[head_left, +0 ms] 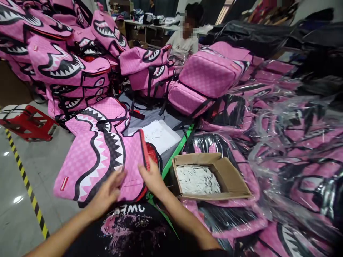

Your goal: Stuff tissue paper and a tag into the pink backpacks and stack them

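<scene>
**Shark-mouth backpack hanging over the table edge**

A heap of pink bags [66,64] is crowding the table [160,116]. The backpack [99,160] is lying at its near corner and hanging past the edge, beside a cardboard box [211,175]. The left hand [107,192] is pressing flat with fingers spread. The right hand [151,178] is touching the red rim, grip unclear. With so little pinning it, the backpack could slide floorward.

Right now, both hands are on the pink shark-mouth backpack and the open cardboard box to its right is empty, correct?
Not quite. The head view shows the cardboard box is not empty: it holds a heap of white pieces. The rest stands: the left hand and right hand are both on the pink shark-mouth backpack.
</scene>
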Motion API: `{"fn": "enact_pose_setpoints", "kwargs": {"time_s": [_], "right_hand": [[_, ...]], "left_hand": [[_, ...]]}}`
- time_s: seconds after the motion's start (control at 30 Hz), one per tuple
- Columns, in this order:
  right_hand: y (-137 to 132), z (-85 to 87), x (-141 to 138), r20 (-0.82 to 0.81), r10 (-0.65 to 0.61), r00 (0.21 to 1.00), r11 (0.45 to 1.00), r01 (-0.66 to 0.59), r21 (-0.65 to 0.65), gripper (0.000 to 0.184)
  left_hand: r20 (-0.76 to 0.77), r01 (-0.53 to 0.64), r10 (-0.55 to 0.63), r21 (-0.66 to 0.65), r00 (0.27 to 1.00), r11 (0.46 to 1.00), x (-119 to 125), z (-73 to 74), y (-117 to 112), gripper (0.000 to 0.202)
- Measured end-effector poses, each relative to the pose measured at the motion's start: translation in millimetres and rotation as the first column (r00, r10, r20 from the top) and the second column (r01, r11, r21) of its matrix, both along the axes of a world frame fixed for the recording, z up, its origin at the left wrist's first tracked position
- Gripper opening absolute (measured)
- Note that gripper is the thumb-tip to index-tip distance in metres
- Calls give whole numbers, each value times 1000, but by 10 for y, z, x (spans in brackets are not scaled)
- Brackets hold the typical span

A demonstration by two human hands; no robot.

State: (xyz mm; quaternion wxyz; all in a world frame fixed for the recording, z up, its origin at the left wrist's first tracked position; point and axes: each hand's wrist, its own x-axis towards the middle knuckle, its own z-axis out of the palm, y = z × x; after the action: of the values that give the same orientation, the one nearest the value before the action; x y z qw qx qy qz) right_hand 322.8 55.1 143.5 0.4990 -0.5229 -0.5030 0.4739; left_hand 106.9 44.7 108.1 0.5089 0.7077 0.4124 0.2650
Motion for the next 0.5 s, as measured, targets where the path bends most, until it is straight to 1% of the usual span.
{"fn": "enact_pose_setpoints", "kwargs": {"time_s": [0.03, 0.07, 0.1, 0.13, 0.17, 0.2, 0.23, 0.27, 0.3, 0.33, 0.37, 0.4, 0.43, 0.47, 0.5], "right_hand": [[-68, 6, -79, 83, 86, 993, 996, -88, 22, 55], [-142, 16, -158, 181, 183, 966, 980, -193, 39, 60], [-213, 28, -233, 284, 271, 920, 955, -293, 40, 64], [-275, 36, -293, 375, 340, 863, 927, -375, 22, 64], [-322, 39, -329, 439, 389, 810, 902, -431, -5, 61], [-354, 33, -325, 467, 430, 773, 880, -474, -26, 55], [-371, 19, -271, 456, 470, 756, 858, -513, -34, 48], [-372, -4, -156, 407, 507, 760, 839, -543, -30, 42], [-359, -37, 23, 331, 524, 785, 835, -549, -21, 39], [-332, -83, 264, 248, 494, 833, 863, -506, -17, 37], [-292, -143, 554, 185, 422, 888, 906, -421, -44, 36], [-241, -220, 876, 171, 291, 941, 954, -272, -128, 39], [-183, -317, 1202, 268, 91, 959, 979, -36, -203, 43], [-123, -433, 1507, 454, 16, 891, 951, 127, -283, 42], [-70, -566, 1767, 665, 98, 741, 894, 228, -386, 35]], "left_hand": [[53, -72, 79, -120, 995, 990, 10, 108, 55, 94], [84, -140, 159, -199, 984, 970, 48, 223, 111, 98], [82, -189, 213, -233, 974, 954, 115, 330, 161, 101], [51, -223, 240, -227, 969, 948, 201, 415, 201, 102], [14, -251, 259, -202, 966, 947, 296, 470, 228, 102], [-17, -283, 285, -172, 958, 944, 385, 490, 241, 99], [-39, -322, 319, -146, 947, 935, 453, 480, 243, 93], [-45, -367, 364, -139, 930, 920, 495, 449, 237, 87], [-38, -414, 414, -156, 910, 897, 506, 410, 226, 81], [-26, -463, 467, -189, 884, 866, 493, 377, 215, 76], [-14, -503, 514, -230, 858, 833, 464, 360, 204, 73], [-3, -534, 554, -271, 832, 801, 429, 368, 198, 71], [9, -553, 584, -310, 812, 773, 399, 401, 196, 70], [17, -557, 597, -342, 802, 757, 379, 453, 201, 69], [20, -551, 596, -357, 803, 754, 372, 516, 213, 67]]}}
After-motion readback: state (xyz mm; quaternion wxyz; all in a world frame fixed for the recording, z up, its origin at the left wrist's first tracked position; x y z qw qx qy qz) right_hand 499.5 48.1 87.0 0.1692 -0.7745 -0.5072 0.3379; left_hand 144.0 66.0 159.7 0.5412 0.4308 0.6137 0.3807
